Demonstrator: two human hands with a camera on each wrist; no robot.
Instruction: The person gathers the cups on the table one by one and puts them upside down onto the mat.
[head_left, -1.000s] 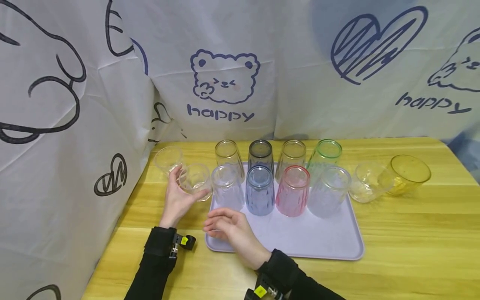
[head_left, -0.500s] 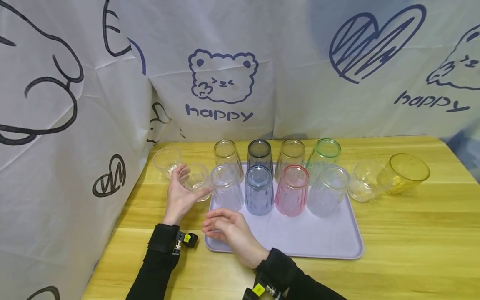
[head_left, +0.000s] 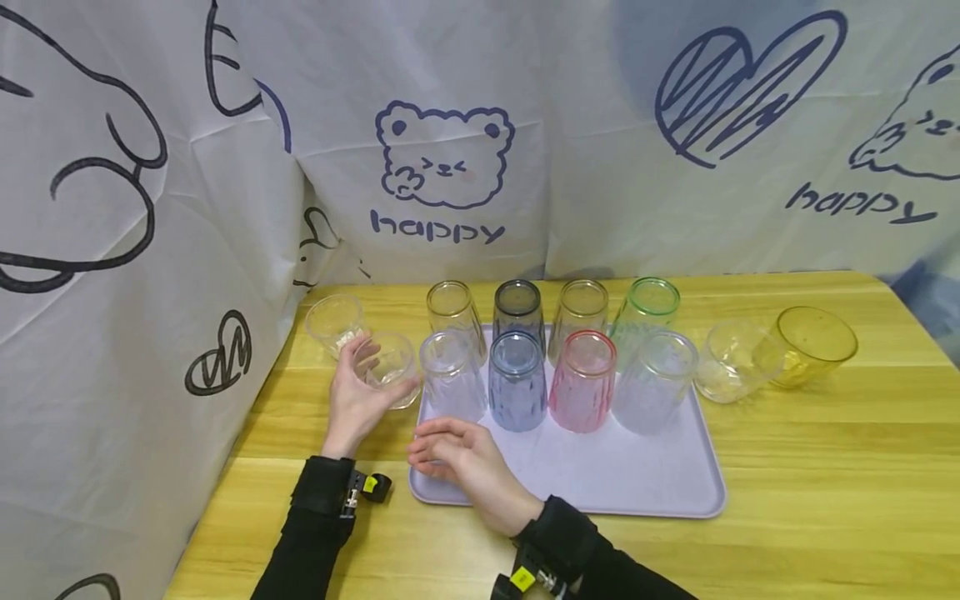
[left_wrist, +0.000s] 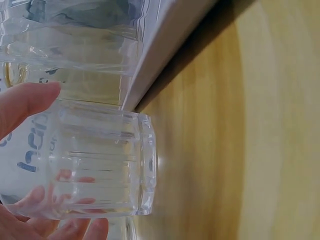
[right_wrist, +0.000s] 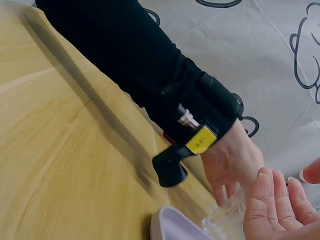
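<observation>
A: What's the biggest thing?
B: A white cloth [head_left: 600, 225] with drawings, at twelve o'clock. Then comes a yellow wooden table [head_left: 825, 458], with a pale purple tray [head_left: 637, 483] on it. Let the tray be the middle of our clock.
A: And the hands?
B: The right hand [head_left: 472, 471] is at eight o'clock, over the tray's edge. Its fingers are close together and a little bent, with nothing in them. The left hand [head_left: 356, 404] is at nine o'clock. Its fingers and thumb are wide apart, curled around a clear glass cup [head_left: 392, 364].
A: What's on the tray?
B: Glasses in two rows. In front are a clear glass [head_left: 453, 379], a blue glass [head_left: 519, 383], a pink glass [head_left: 583, 383] and a bigger clear glass [head_left: 654, 387]. The back row has a black glass [head_left: 520, 310] and a green glass [head_left: 648, 312], plus two with brownish rims.
A: More glasses?
B: A yellow glass [head_left: 816, 346], between two and three o'clock.
A: Where's the held cup?
B: Between nine and ten o'clock, upright, just beside the tray. I can't tell if it touches the table. Another clear cup [head_left: 330, 321] is at ten o'clock from it.
</observation>
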